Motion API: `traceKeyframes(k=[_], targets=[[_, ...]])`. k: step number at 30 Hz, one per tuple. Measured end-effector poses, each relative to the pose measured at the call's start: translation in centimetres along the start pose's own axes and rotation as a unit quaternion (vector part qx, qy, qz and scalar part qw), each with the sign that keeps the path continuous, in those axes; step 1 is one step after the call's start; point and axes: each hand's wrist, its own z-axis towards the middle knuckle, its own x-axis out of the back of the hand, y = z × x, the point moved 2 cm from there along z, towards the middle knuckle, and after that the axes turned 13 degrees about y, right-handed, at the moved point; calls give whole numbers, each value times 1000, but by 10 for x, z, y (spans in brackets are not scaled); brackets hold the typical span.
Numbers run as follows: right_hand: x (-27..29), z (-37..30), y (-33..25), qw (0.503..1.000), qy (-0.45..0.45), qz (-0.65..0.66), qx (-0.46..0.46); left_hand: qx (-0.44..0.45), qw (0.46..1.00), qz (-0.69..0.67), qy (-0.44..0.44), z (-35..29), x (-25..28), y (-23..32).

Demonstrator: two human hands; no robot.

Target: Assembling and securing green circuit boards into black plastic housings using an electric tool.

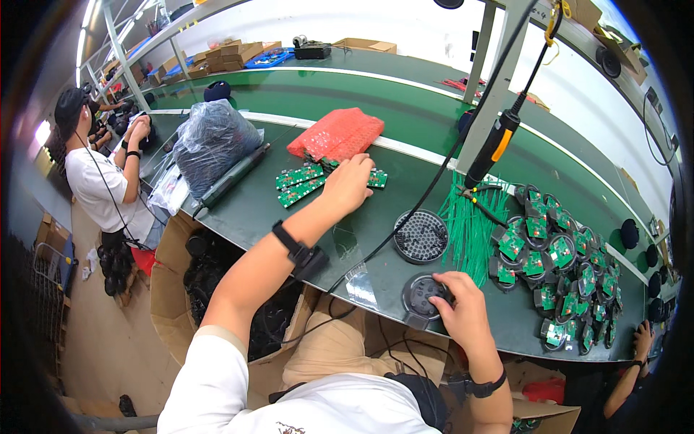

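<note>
My left hand (347,184) reaches out over the green bench (289,217) and rests on a row of green circuit boards (300,182) lying beside a red bubble-wrap pack (336,134). Its fingers curl over a board near the pack; the grip itself is hidden. My right hand (459,307) presses on a round black housing (421,293) at the near edge of the bench, fingers closed around its right side. A second round black part with a perforated face (421,236) sits just beyond it.
A bundle of green cable ties (466,224) and a pile of black housings fitted with green boards (560,267) lie to the right. A hanging orange-and-black screwdriver (495,148) dangles above. A bag of black parts (213,141) stands left. Another person (101,173) works at far left.
</note>
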Motion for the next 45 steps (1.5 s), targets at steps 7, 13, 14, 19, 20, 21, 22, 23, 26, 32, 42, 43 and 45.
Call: traceKeyframes(k=[7, 13, 14, 19, 20, 21, 22, 23, 26, 32, 42, 43, 45], targets=[[5, -6, -9, 986, 115, -71, 95, 16, 993, -58, -100, 22, -15, -20], [18, -22, -17, 965, 109, 202, -130, 57, 961, -270, 13, -49, 86, 34], [17, -23, -20, 942, 104, 262, -179, 37, 951, -307, 27, -64, 104, 51], [2, -17, -32, 849, 33, 465, -248, -35, 917, -396, -24, -111, 125, 131], [2, -16, -32, 854, 28, 457, -248, -38, 906, -420, -37, -116, 121, 140], [3, -16, -30, 858, 22, 447, -253, -43, 911, -408, -32, -120, 116, 145], [5, -17, -28, 862, 12, 434, -260, -45, 916, -398, -27, -125, 110, 148], [9, -19, -25, 869, 9, 421, -262, -22, 905, -423, -38, -130, 105, 150], [20, -24, -14, 878, -8, 397, -269, 11, 880, -471, -54, -142, 90, 154], [18, -30, -9, 925, 20, 321, -202, 20, 882, -468, -40, -148, 78, 152], [6, -34, -12, 902, 70, 381, -189, 84, 855, -503, -98, -144, 85, 145], [3, -34, -13, 881, 82, 419, -201, 96, 838, -526, -111, -144, 85, 147], [-1, -33, -15, 893, 79, 412, -165, 34, 860, -505, -65, -142, 84, 152]])
